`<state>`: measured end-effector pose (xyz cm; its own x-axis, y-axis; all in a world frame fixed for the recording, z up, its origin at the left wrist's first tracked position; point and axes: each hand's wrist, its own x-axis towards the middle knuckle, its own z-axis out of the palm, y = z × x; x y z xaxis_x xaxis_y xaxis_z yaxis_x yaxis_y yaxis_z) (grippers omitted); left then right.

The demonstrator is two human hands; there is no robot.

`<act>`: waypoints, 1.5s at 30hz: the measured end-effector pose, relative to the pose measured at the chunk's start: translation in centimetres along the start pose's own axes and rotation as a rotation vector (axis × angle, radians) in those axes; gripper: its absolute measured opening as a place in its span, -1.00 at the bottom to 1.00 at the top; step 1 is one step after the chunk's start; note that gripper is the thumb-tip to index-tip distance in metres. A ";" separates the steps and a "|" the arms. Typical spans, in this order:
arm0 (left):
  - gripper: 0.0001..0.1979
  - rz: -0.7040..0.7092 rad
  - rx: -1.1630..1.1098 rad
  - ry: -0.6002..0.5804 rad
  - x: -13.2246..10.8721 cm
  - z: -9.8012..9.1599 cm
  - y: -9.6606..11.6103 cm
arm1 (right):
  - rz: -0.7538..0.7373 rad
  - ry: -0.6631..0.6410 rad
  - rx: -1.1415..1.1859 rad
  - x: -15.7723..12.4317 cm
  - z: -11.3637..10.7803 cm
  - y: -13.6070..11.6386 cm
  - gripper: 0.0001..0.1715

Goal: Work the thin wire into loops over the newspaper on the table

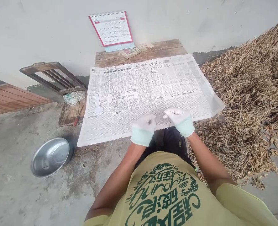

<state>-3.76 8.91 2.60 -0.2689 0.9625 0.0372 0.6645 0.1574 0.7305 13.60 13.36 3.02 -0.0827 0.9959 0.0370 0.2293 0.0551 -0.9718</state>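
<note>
My left hand (143, 124), in a white glove with a mint cuff, is closed at the near edge of the newspaper (188, 110). My right hand (176, 116), gloved alike, is closed in a pinch a little to its right. The hands are apart. Whatever is between the fingers is too thin or hidden to make out. Beyond them, rows of thin dark loops with a net-like texture (134, 102) lie across the newspaper. A white long-handled thing with a round end (98, 105) lies on the newspaper's left part.
A wooden table (162, 48) bears the newspaper and a desk calendar (112, 29) against the wall. Left stands a wooden chair (67, 114) with a crumpled plastic bag (74, 98) and a red-handled tool (76, 121). A metal basin (50, 157) sits on the floor. Dry stalks (247, 110) are heaped right.
</note>
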 end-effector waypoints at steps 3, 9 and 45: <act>-0.75 -0.062 -0.125 -0.032 0.0 0.0 -0.5 | -0.012 -0.050 0.124 0.3 -1.0 0.0 -0.77; -0.79 -0.133 -0.054 0.078 -0.1 -0.5 0.6 | -0.015 -0.204 0.314 0.0 -1.3 0.6 -0.50; -0.78 -0.087 -0.022 -0.012 -1.1 -2.1 1.0 | 0.157 -0.435 0.118 -0.1 -0.7 1.8 -0.74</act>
<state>-4.27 7.56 4.67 -0.3167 0.9479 -0.0348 0.6237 0.2357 0.7453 14.73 13.38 1.48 -0.4603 0.8675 -0.1887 0.1621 -0.1269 -0.9786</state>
